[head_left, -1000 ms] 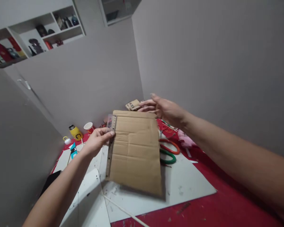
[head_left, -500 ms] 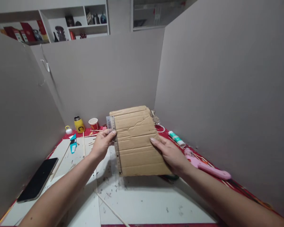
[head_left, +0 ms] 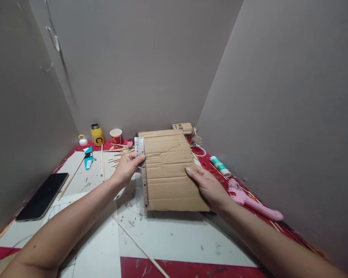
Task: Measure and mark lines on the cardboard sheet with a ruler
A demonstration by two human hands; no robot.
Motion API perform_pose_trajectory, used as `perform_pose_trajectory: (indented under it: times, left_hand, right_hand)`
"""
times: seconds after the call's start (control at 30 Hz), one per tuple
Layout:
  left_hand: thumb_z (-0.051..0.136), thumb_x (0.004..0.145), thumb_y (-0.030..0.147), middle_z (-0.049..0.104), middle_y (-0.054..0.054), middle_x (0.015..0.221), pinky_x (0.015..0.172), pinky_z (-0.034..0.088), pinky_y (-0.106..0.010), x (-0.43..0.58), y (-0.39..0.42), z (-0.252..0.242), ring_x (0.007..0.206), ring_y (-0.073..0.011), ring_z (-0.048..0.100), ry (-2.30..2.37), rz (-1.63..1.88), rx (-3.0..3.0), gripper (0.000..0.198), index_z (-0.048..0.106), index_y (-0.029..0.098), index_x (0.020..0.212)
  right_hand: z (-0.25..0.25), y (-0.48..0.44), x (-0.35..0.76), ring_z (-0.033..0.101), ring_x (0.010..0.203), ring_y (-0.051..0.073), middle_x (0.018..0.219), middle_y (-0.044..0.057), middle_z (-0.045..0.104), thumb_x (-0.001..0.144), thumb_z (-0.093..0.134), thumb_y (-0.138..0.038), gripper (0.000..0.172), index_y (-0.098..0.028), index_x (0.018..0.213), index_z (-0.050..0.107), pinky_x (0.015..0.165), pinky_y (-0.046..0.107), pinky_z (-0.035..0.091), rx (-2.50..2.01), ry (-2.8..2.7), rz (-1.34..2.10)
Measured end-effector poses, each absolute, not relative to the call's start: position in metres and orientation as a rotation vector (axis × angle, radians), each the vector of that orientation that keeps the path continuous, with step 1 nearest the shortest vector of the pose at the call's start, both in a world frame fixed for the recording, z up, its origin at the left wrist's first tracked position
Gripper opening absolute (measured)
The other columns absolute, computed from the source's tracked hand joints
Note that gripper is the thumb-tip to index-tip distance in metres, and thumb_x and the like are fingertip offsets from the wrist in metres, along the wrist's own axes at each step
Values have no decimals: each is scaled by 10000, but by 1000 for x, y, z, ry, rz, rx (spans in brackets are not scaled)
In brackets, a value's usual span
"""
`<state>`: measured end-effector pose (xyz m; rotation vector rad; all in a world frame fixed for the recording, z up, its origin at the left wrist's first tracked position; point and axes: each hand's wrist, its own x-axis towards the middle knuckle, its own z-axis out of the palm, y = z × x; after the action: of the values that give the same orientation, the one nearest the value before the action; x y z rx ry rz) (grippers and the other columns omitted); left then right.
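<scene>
A creased piece of brown cardboard (head_left: 168, 173) is held up over the white work surface, tilted toward me. Along its left edge lies a clear plastic ruler (head_left: 145, 181). My left hand (head_left: 129, 166) pinches the ruler and that edge together, thumb in front and fingers behind. At the right edge, my right hand (head_left: 210, 185) grips the cardboard, its thumb on the face and the other fingers hidden behind.
A yellow bottle (head_left: 97, 135), a paper cup (head_left: 116, 136) and thin sticks (head_left: 121, 156) stand or lie at the back. To the left is a black phone (head_left: 42, 197). A pink glue gun (head_left: 253, 202) and a white-green tube (head_left: 219, 166) lie right. One long stick (head_left: 140, 247) lies in front.
The view has tipped downward, so the shelves are out of sight. Both hands keep hold of the cardboard and ruler, which now face me a little more squarely.
</scene>
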<state>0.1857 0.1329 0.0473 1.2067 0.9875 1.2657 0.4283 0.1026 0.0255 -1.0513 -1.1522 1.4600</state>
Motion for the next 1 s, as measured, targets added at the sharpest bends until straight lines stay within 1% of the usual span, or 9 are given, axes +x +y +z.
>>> perform_pose_trajectory:
  times: [0.13, 0.27, 0.43, 0.5, 0.6, 0.73, 0.83, 0.9, 1.0]
  left_hand:
    - [791, 590, 344, 493, 57, 510, 480, 378, -205, 179, 127, 55, 464, -83, 430, 1044, 1165, 1149, 273, 580, 171, 581]
    - [814, 573, 293, 392, 84, 458, 441, 342, -194, 168, 117, 62, 415, -63, 353, 1097, 1055, 1093, 342, 496, 182, 515]
    - [811, 639, 401, 555, 22, 555, 483, 398, -219, 162, 110, 61, 493, -119, 505, 1130, 1051, 1048, 311, 605, 169, 645]
    - [816, 639, 415, 593, 6, 575, 483, 391, -218, 162, 109, 58, 497, -124, 520, 1139, 1059, 1045, 315, 624, 166, 660]
    - [825, 623, 401, 606, -1, 554, 478, 374, -211, 165, 109, 52, 476, -113, 507, 1138, 1070, 1055, 311, 628, 161, 615]
    - [812, 609, 399, 627, 0, 574, 563, 450, -233, 167, 110, 46, 545, -134, 567, 1113, 1095, 1051, 284, 646, 169, 615]
    - [825, 588, 381, 586, 30, 538, 530, 435, -221, 165, 110, 45, 498, -110, 516, 1134, 1095, 1021, 287, 622, 177, 584]
    - [840, 572, 340, 551, 46, 506, 505, 428, -214, 161, 110, 45, 466, -96, 480, 1159, 1071, 1002, 296, 594, 178, 547]
    - [844, 563, 260, 557, 33, 487, 487, 444, -213, 152, 105, 47, 461, -103, 503, 1214, 1019, 994, 281, 583, 168, 513]
  right_hand:
    - [22, 102, 427, 712, 1065, 298, 1118, 59, 768, 778, 732, -458, 399, -240, 1108, 680, 873, 429, 586, -1083, -1123, 1542]
    - [18, 96, 426, 720, 1042, 294, 1122, 73, 766, 750, 766, -469, 421, -218, 1078, 686, 847, 414, 593, -1098, -1101, 1616]
    - [14, 84, 423, 717, 1048, 290, 1151, 71, 758, 720, 791, -490, 474, -221, 1095, 680, 855, 404, 586, -1074, -1092, 1690]
    - [12, 80, 422, 716, 1047, 289, 1140, 70, 761, 728, 783, -493, 465, -227, 1096, 680, 849, 403, 586, -1067, -1087, 1706]
    - [8, 78, 422, 719, 1036, 285, 1114, 65, 767, 749, 767, -481, 442, -236, 1106, 680, 840, 399, 587, -1071, -1075, 1705]
    - [6, 76, 423, 720, 1022, 278, 1081, 65, 771, 761, 759, -469, 440, -233, 1124, 674, 850, 398, 581, -1082, -1072, 1707]
    - [6, 74, 421, 721, 1008, 272, 1054, 67, 772, 767, 736, -473, 422, -233, 1109, 674, 834, 389, 581, -1107, -1105, 1706]
    - [5, 72, 419, 729, 950, 257, 1016, 72, 772, 785, 690, -503, 390, -224, 1058, 683, 804, 374, 583, -1142, -1193, 1671]
    - [7, 75, 420, 725, 773, 218, 885, 87, 762, 804, 643, -545, 377, -186, 913, 687, 700, 334, 581, -1196, -1318, 1606]
